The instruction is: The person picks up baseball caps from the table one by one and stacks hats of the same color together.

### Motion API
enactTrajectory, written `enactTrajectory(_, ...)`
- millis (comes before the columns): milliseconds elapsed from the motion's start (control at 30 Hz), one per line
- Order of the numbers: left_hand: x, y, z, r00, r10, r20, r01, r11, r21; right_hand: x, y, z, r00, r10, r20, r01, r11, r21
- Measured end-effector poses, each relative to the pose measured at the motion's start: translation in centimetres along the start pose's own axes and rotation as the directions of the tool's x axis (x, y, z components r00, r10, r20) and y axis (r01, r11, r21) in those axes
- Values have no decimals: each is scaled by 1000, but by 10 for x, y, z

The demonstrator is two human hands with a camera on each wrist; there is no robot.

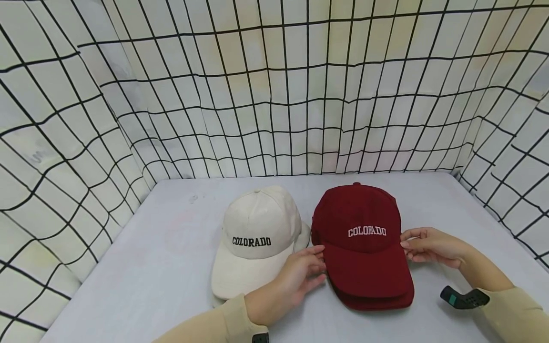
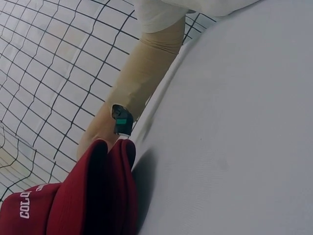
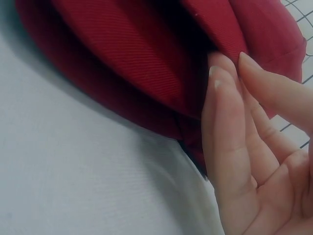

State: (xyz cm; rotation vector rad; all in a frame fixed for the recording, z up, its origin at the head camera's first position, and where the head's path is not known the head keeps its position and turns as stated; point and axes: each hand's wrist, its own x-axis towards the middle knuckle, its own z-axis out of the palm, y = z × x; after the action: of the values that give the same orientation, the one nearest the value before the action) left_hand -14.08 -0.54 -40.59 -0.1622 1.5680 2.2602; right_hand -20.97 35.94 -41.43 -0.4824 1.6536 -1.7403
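A red baseball cap (image 1: 362, 216) with white COLORADO lettering lies on top of other red caps, whose brims (image 2: 128, 186) show beneath it in the left wrist view. My right hand (image 1: 435, 247) pinches the top cap's edge where brim meets crown. Its thumb lies outside and the fingers reach underneath, as the right wrist view shows. At the brim's opposite side, my left hand (image 1: 296, 278) holds the edge with its fingertips; its thumb is mostly hidden. Left of the red stack sits a cream baseball cap (image 1: 257, 228) with black COLORADO lettering, partly covered by my left hand.
Another pale cap (image 1: 303, 236) shows behind and under the cream one. The caps lie on a white-covered table (image 1: 163, 247). White walls with black grid netting (image 1: 300, 95) rise behind it and along both sides.
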Motion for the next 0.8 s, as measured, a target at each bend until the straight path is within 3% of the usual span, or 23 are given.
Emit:
enactTrajectory(433,-4,7,-10,996,-31,88,25,998,65,0,-2,1,1000,8,7,-7,996,-89)
enactTrajectory(800,-3,3,-12,994,-46,96,36,993,109,-2,-2,4,1000,23,3,-22,994,-105)
